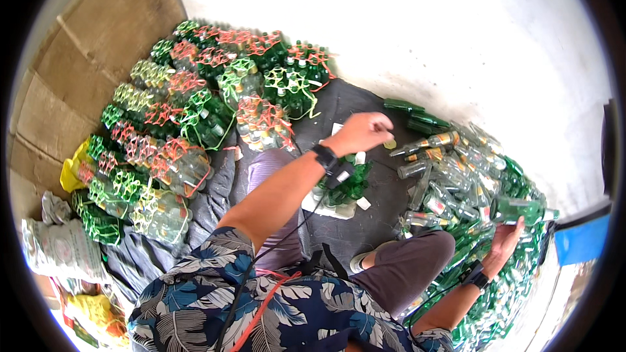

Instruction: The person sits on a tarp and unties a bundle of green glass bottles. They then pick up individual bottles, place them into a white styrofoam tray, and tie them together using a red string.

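Note:
My right hand (503, 242) is wrapped round a green glass bottle (517, 210), which lies sideways above the bottle heap at the right. My left hand (366, 132) reaches out over the dark sheet with its fingers curled together. Just below those fingertips shows a small yellowish round piece (390, 144); whether I pinch it or it lies on the sheet, I cannot tell. Under my left wrist, a small cluster of green and clear bottles (349, 188) stands on a white board (315, 206), partly hidden by a black wrist device (339, 175).
A large heap of loose green and clear bottles (456, 182) fills the right side. Bundles of bottles tied with red and green string (189, 111) stand in rows at the left. Cardboard (91, 45) lines the left wall. Small white pieces (363, 203) lie on the dark sheet (352, 101).

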The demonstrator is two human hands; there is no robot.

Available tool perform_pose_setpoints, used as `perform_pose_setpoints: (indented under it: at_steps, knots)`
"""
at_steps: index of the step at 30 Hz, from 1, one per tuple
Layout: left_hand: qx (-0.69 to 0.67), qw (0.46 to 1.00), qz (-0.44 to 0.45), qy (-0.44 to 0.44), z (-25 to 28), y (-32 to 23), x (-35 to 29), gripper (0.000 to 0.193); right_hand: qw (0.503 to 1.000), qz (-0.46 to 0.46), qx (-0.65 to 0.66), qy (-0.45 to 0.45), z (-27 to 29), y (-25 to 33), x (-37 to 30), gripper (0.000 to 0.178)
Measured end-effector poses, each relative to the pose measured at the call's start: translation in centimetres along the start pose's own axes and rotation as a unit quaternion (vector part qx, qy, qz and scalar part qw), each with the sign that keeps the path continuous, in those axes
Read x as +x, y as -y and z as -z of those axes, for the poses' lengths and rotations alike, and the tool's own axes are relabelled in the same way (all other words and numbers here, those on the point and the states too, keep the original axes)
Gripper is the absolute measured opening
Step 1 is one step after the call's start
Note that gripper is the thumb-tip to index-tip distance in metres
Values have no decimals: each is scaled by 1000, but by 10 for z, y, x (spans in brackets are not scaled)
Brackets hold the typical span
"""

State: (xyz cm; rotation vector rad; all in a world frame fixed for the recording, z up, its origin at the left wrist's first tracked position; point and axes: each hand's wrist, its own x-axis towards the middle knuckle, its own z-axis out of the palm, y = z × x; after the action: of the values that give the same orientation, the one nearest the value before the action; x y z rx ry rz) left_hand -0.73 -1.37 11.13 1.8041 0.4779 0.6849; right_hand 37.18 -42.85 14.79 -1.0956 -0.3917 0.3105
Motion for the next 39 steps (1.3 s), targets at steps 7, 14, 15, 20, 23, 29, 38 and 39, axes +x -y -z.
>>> perform_pose_setpoints:
  at_steps: [7,14,15,20,23,29,38,39]
  knots:
    - [-139,982,30,127,-18,-28,-6,53,970,-29,54,235,-209,-47,-3,58]
    - [6,993,-103,60,-13,-31,-2,83,949,-125,-36,287,-282,-142,-50,64]
    - [45,993,-95,47,-16,-27,0,81,940,-128,-62,309,-284,-148,-52,64]
    - [117,988,-92,-36,-33,-7,7,70,914,-85,-172,357,-297,-150,-58,56]
    - [133,985,-100,-54,-37,-3,11,66,904,-85,-204,365,-295,-149,-54,51]
    - [120,983,-121,-69,-39,0,15,58,937,1,-183,297,-275,-143,-39,48]
    - [154,978,-140,-27,-44,10,17,54,975,13,-57,216,-275,-106,-40,29]
    - [155,977,-146,-28,-45,10,17,55,977,8,-39,208,-282,-101,-46,28]
